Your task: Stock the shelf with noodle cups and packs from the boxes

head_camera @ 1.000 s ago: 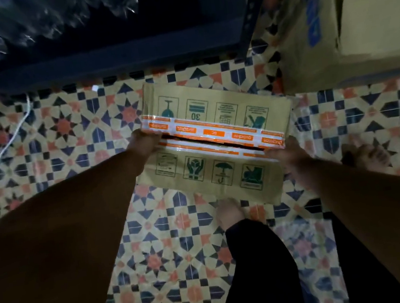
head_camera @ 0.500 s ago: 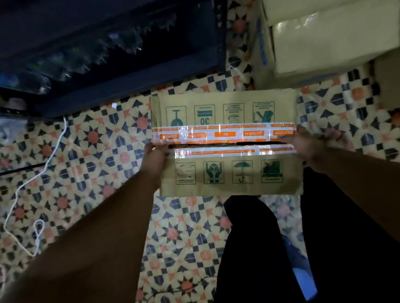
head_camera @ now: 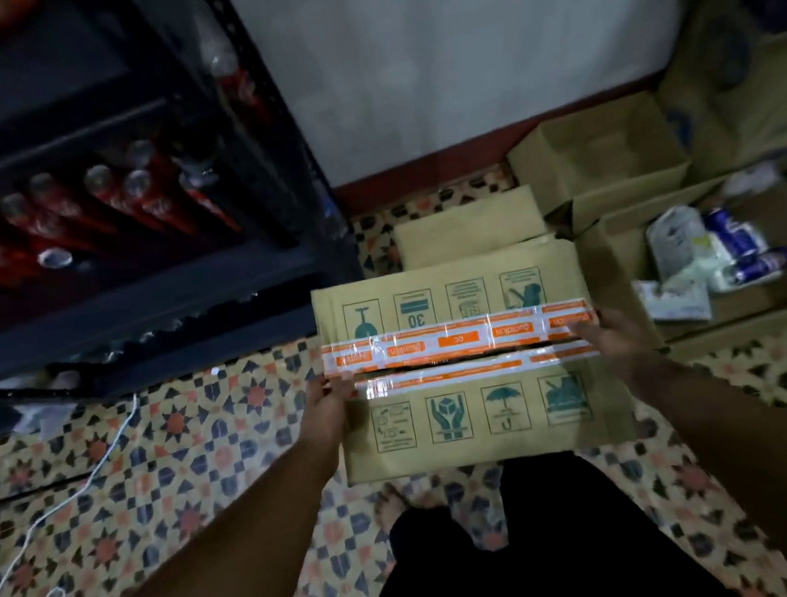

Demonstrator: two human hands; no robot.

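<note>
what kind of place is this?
Probably a small shop's stockroom or back corner. A dark metal shelf rack holds rows of red-labelled bottles, opened cardboard boxes sit on the patterned tile floor, and both hands carry a taped carton.

We see a patterned tile floor [head_camera: 191, 453] with a white cord [head_camera: 71, 500] lying across it. Open cardboard boxes [head_camera: 615, 166] sit on it by the wall, beside a dark shelf [head_camera: 138, 293] holding bottles [head_camera: 80, 205].
</note>
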